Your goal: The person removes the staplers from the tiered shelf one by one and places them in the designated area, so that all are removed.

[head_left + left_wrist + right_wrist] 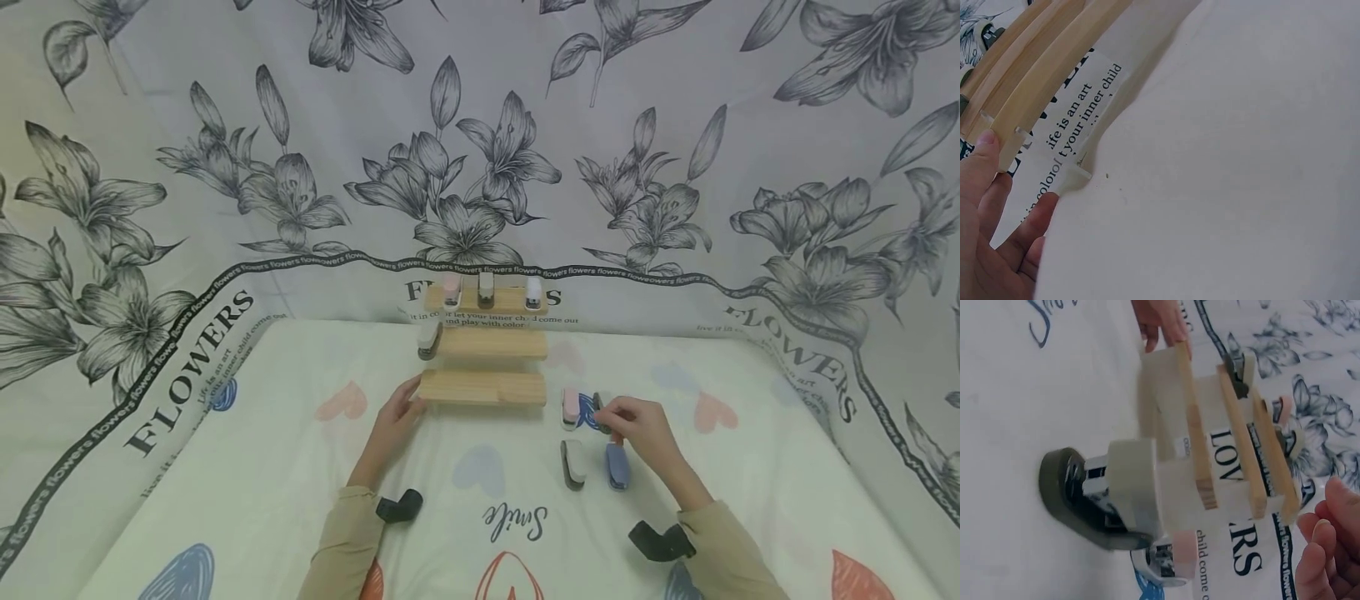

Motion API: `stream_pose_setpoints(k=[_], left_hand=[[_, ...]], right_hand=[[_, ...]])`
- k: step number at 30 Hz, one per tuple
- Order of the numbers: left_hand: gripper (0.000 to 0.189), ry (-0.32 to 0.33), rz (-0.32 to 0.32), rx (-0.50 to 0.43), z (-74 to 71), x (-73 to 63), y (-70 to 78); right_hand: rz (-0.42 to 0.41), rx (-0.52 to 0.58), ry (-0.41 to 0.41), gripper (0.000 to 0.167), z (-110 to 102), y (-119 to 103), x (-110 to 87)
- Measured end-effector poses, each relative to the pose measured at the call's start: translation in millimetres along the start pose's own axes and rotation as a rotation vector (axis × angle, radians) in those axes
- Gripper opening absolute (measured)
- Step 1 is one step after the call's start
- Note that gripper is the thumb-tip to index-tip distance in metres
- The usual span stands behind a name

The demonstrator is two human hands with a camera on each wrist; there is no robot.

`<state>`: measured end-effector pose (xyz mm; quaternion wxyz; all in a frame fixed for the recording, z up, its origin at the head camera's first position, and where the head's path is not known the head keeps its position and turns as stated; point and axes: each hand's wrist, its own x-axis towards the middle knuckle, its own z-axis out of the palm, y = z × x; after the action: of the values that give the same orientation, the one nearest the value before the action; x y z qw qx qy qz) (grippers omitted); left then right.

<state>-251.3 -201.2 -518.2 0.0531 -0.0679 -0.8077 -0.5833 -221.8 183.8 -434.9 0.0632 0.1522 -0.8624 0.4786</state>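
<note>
A tiered stand has wooden planks [482,388] on see-through supports. My left hand [397,418] holds the left end of its lowest plank, its thumb against the wood in the left wrist view. My right hand [636,425] hovers at a dark stapler [601,410], partly covering it. In the right wrist view its fingers [1313,565] are loosely bent and show nothing between them; contact with the dark stapler cannot be made out. Around that hand stand a pink stapler [570,407], a white stapler with a dark base [574,463] and a blue stapler [617,467].
Pink [452,289], grey-green [486,290] and white [533,293] staplers stand on the top plank. Another pale stapler [429,341] is at the middle plank's left end. A flower-printed curtain [465,167] hangs behind; a printed cloth [300,467] covers the table.
</note>
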Motion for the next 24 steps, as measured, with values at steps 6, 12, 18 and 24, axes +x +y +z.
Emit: stream_pose_setpoints(k=[6,12,18,24], left_hand=[[0.050,0.006,0.000,0.016,-0.6,0.3,1.7],[0.050,0.003,0.017,0.008,0.2,0.5,1.1],[0.050,0.003,0.028,0.008,1.1,1.5,0.4],[0.050,0.007,0.011,0.004,1.0,1.0,-0.4]], right_hand=[[0.044,0.111,-0.035,0.028,17.5,-18.1,25.0],[0.044,0.196,-0.115,0.014,30.6,-45.8,44.3],[0.004,0.221,-0.160,0.014,41.5,-78.0,56.0],[-0.017,0.300,-0.196,0.018,59.0,-74.8,73.1]])
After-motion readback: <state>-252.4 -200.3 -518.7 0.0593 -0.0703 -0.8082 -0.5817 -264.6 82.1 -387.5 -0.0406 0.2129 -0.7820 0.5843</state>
